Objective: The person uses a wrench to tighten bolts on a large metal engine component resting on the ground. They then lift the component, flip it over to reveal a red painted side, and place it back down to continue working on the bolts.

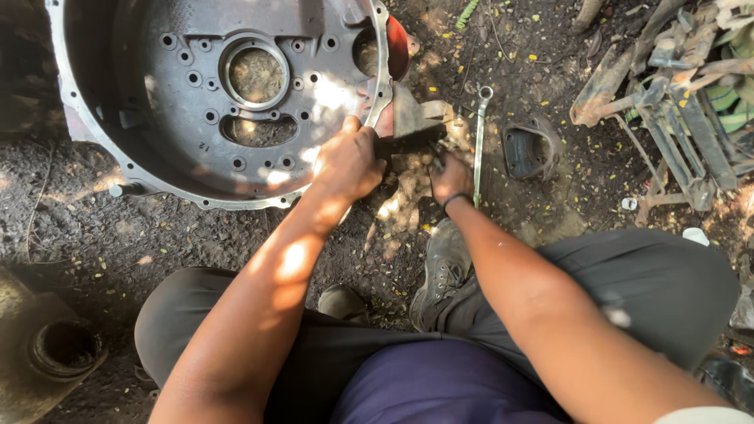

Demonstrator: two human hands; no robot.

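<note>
A large round grey metal housing point(157, 118) with bolt holes and a centre bore lies on the dirt in front of me. My left hand point(349, 161) is closed around a dark tool handle beside the housing's right rim. The tool's broad dark head point(412, 118) points right, over a small greasy part on the ground. My right hand point(451, 177) is closed on that small dirty part point(440, 153), pinning it against the soil. What exactly the part is stays hidden by grime and fingers.
A long steel wrench point(479, 141) lies just right of my right hand. A small dark bracket point(530, 149) sits further right, and rusty metal scrap point(667, 86) fills the upper right. A round metal casting point(47, 345) is at lower left. My shoes point(444, 267) rest below the hands.
</note>
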